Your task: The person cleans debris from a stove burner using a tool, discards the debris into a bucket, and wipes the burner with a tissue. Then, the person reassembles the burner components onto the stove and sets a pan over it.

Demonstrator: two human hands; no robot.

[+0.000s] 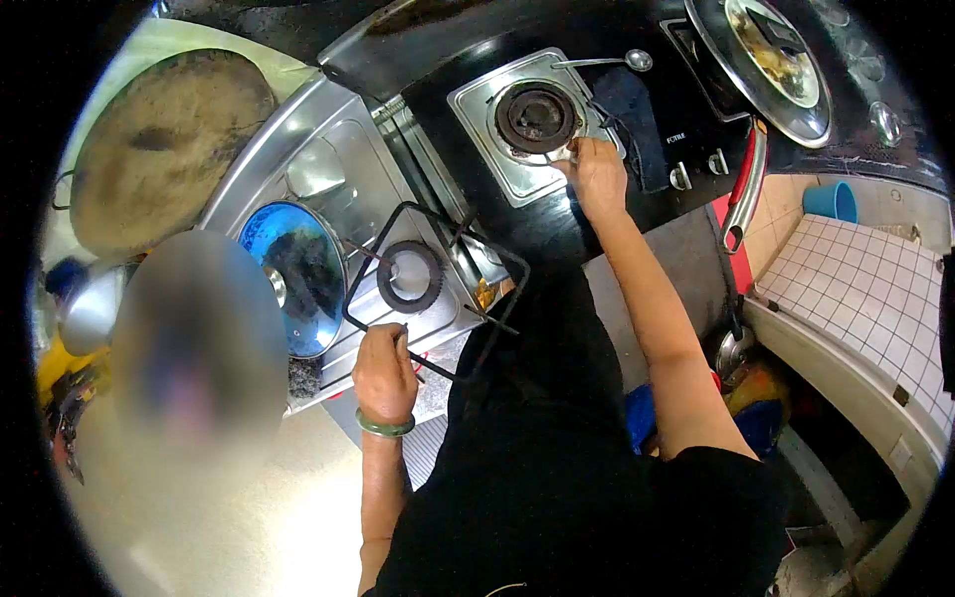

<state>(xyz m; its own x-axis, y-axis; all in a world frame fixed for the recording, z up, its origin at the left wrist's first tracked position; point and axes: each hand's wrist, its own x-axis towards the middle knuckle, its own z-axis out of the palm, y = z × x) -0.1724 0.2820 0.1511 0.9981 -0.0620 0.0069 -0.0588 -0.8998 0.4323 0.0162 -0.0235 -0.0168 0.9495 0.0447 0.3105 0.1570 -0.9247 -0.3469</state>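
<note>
My left hand (385, 376), with a green bangle at the wrist, is closed round the lower left corner of a black square pan support (448, 224). The support is held up over the metal sink and counter edge, with a round dark ring (410, 277) showing inside its frame. My right hand (595, 177) is closed at the lower right edge of the burner (535, 117) on the steel hob plate (512, 184). What its fingers pinch is too small to make out. Right beside this hand lies a dark cloth (637, 124).
A spoon (639, 61) lies behind the burner. At the right, a lidded pan (766, 60) has a red and steel handle (746, 184) jutting over the counter edge. A blue bowl (298, 234) is at the sink; a round board (171, 149) stands farther left.
</note>
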